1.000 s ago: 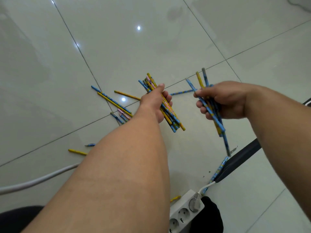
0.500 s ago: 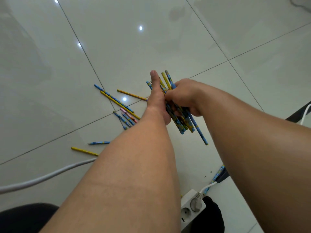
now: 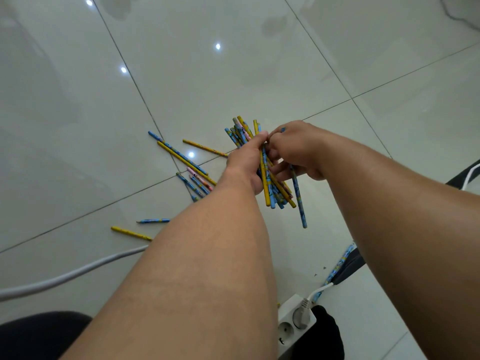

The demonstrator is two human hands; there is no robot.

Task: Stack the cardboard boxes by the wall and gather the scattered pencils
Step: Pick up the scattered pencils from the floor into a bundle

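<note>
Right hand (image 3: pixel 301 149) has closed in, pinching one blue pencil (image 3: pixel 299 203) against the pencil bundle (image 3: pixel 271 189) gripped in left hand (image 3: pixel 244 165); loose pencils (image 3: pixel 187 163) lie diagonally, left of its fingers.

A tilted bundle (image 3: pixel 270 188) of yellow, blue and pink pencils sits in the left hand (image 3: pixel 246 165); the right hand (image 3: pixel 298 149) pinches one blue pencil (image 3: pixel 299 201) hanging lower. Loose pencils (image 3: pixel 181 158) lie scattered on the floor (image 3: pixel 233 74) to its left.
</note>
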